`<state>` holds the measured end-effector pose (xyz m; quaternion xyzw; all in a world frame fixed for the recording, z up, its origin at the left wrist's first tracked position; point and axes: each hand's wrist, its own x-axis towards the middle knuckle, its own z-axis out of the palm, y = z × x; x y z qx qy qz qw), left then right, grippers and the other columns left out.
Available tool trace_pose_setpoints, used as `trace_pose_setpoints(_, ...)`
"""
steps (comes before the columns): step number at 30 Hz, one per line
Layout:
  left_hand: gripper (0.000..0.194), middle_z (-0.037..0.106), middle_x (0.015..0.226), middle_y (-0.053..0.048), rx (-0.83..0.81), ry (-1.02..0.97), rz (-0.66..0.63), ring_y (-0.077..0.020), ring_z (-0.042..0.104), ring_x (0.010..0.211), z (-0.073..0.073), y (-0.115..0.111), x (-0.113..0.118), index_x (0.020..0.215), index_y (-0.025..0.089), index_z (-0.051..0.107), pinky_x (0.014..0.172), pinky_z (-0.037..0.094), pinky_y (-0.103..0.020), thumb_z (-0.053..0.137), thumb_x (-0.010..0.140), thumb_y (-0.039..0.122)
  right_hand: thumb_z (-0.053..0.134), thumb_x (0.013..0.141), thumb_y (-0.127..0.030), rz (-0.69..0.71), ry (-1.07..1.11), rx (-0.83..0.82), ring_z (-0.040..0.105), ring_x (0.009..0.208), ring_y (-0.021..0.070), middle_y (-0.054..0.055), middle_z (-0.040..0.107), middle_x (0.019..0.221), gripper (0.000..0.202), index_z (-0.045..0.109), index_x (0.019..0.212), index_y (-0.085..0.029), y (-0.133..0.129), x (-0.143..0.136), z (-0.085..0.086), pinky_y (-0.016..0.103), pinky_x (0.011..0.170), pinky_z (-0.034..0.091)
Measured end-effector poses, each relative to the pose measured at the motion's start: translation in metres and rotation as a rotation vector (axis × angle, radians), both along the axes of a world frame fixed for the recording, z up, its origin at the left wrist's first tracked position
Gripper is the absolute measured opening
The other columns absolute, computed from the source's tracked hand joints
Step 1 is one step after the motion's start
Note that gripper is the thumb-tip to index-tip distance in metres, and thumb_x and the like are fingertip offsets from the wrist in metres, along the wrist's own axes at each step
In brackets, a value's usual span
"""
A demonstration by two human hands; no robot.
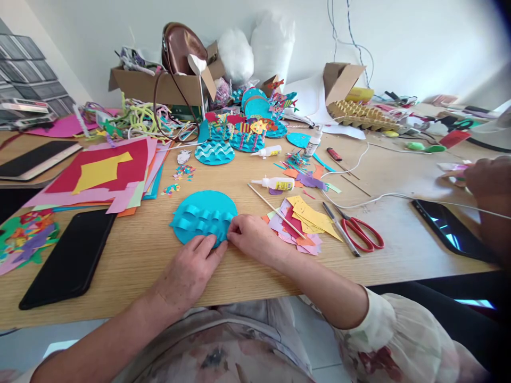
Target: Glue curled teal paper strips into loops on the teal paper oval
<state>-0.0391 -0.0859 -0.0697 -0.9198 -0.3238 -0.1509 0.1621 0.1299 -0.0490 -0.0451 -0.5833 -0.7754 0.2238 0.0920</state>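
Note:
A turquoise paper disc [205, 202] lies flat on the table before me, with rows of wavy turquoise paper strips [199, 219] standing up in loops across its lower half. The fingertips of my left hand [194, 268] press together on the lowest strip at the disc's bottom edge. At the lower right edge, my right hand [249, 234] pinches the end of that strip, close beside the left fingers. Part of the strip is hidden under the fingers. Behind the disc lie small piles of colourful confetti [183, 171] and a similar disc with white-edged waves [214, 152].
Paper scraps [307, 218], a wooden stick [275, 208], a pen [341, 231], red-handled scissors [362, 233] and a glue bottle [279, 184] lie to the right. Phones [69, 258] and coloured sheets [99, 170] lie left. Another person's hand [487, 181] is at far right.

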Motion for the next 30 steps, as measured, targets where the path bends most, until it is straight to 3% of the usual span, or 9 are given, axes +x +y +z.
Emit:
trace_pose_setpoints(7, 0.037, 0.058, 0.092, -0.01, -0.065, 0.037, 0.025, -0.0192, 0.052, 0.081, 0.001, 0.0, 0.0, 0.111, 0.013, 0.056, 0.074, 0.048, -0.033, 0.028, 0.088, 0.011, 0.046, 0.075, -0.02, 0.014, -0.041, -0.007, 0.059, 0.077, 0.0149, 0.004, 0.067, 0.082, 0.019, 0.065, 0.077, -0.019, -0.001, 0.0, 0.001, 0.023, 0.063, 0.036)
trace_pose_setpoints(16, 0.037, 0.06, 0.092, -0.012, -0.002, 0.03, 0.005, -0.02, 0.053, 0.078, 0.002, 0.0, 0.002, 0.106, 0.01, 0.059, 0.071, 0.047, -0.033, 0.027, 0.088, 0.01, 0.053, 0.073, -0.019, 0.028, 0.063, 0.043, 0.054, 0.067, 0.0123, 0.001, 0.062, 0.072, 0.006, 0.059, 0.072, -0.018, 0.0, 0.006, -0.001, 0.021, 0.056, 0.034)
trace_pose_setpoints(22, 0.037, 0.061, 0.091, -0.012, 0.028, 0.025, 0.0, -0.0208, 0.052, 0.077, 0.002, -0.001, 0.002, 0.104, 0.009, 0.06, 0.068, 0.047, -0.033, 0.027, 0.088, 0.009, 0.047, 0.078, -0.008, 0.197, 0.177, 0.171, 0.054, 0.073, 0.0106, 0.002, 0.061, 0.079, 0.017, 0.062, 0.08, -0.017, -0.012, 0.019, 0.0, 0.02, 0.064, 0.037)
trace_pose_setpoints(26, 0.039, 0.061, 0.088, -0.011, 0.052, 0.015, -0.002, -0.0199, 0.052, 0.075, 0.002, 0.0, 0.003, 0.103, 0.009, 0.061, 0.067, 0.048, -0.032, 0.025, 0.089, 0.009, 0.04, 0.085, -0.01, 0.318, 0.147, 0.257, 0.055, 0.083, 0.012, 0.004, 0.061, 0.087, 0.026, 0.064, 0.084, -0.018, -0.02, 0.024, -0.007, 0.021, 0.071, 0.038)
trace_pose_setpoints(30, 0.04, 0.06, 0.087, -0.011, 0.068, -0.002, -0.007, -0.0193, 0.052, 0.075, 0.002, 0.0, 0.004, 0.103, 0.009, 0.061, 0.067, 0.049, -0.031, 0.023, 0.09, 0.01, 0.041, 0.086, -0.011, 0.353, 0.056, 0.319, 0.054, 0.089, 0.0138, 0.005, 0.06, 0.089, 0.026, 0.065, 0.089, -0.019, -0.021, 0.024, -0.012, 0.023, 0.076, 0.038)
